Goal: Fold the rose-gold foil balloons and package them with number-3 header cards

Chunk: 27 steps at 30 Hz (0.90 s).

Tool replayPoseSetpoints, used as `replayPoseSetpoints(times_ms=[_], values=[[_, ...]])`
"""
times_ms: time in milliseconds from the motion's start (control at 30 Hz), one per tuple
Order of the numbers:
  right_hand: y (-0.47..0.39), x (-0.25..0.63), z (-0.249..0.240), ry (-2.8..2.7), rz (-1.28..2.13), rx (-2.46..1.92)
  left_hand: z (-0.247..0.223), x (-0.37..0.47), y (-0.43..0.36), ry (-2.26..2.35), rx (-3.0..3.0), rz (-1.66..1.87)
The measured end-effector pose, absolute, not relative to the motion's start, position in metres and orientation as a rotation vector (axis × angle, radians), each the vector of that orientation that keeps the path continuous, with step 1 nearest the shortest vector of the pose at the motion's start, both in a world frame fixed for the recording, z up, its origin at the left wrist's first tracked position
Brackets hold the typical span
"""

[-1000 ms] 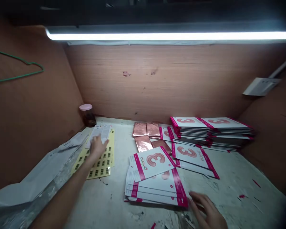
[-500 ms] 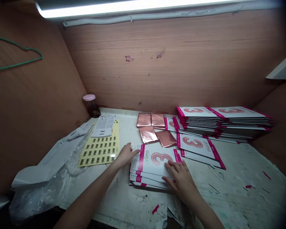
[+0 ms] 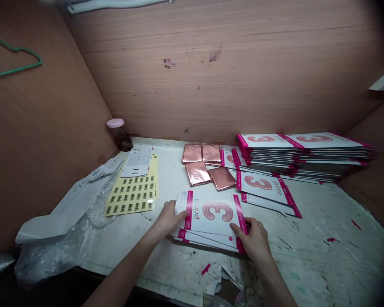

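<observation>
A small stack of white-and-pink printed cardboard sleeves point(image 3: 214, 224), each with a pink figure 3, lies in front of me on the worktable. My left hand point(image 3: 169, 219) grips its left edge, thumb on the top sleeve, other fingers partly hidden beside the edge. At the right edge my right hand point(image 3: 254, 238) is closed on the stack, its thumb over the pink border. Just behind the stack lie several flat rose-gold foil packets point(image 3: 197, 173). More printed sleeves point(image 3: 262, 185) are spread to their right.
Tall piles of sleeves point(image 3: 307, 151) stand at the back right. On the left are yellow barcode sticker sheets point(image 3: 130, 194), a printed card point(image 3: 137, 162), a pink-lidded jar point(image 3: 120, 134) and plastic wrap point(image 3: 54, 256). Wooden walls enclose the table point(image 3: 294, 256), whose front edge is torn.
My right hand has moved from the top of the stack to its right edge and closed there. My left thumb now presses the left edge. The view has tilted down slightly.
</observation>
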State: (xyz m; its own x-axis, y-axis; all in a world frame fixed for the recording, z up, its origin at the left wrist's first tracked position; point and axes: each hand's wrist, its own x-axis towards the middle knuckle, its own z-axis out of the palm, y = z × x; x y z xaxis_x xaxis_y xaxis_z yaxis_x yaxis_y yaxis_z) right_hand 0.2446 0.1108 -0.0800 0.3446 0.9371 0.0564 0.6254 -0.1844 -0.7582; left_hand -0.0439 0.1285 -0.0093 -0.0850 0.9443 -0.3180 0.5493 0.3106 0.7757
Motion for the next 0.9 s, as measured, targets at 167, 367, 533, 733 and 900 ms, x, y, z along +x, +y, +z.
replayPoseSetpoints(times_ms=[167,367,533,733,900], values=[[0.101,0.242,-0.067,-1.343,0.569,-1.840,-0.015,-0.038,0.103,1.699,1.290,0.760],[0.064,0.235,-0.032,-1.339,0.536,-1.605,-0.016,-0.029,0.067,1.547,1.087,1.114],[0.012,0.227,-0.036,-1.293,0.715,-1.436,-0.017,-0.033,0.039,1.422,1.139,1.258],[0.003,0.237,-0.053,-1.150,0.934,-1.213,-0.026,-0.033,0.027,1.176,1.162,1.243],[0.004,0.218,-0.048,-0.590,1.345,-1.073,-0.026,0.028,0.006,1.066,0.861,1.661]])
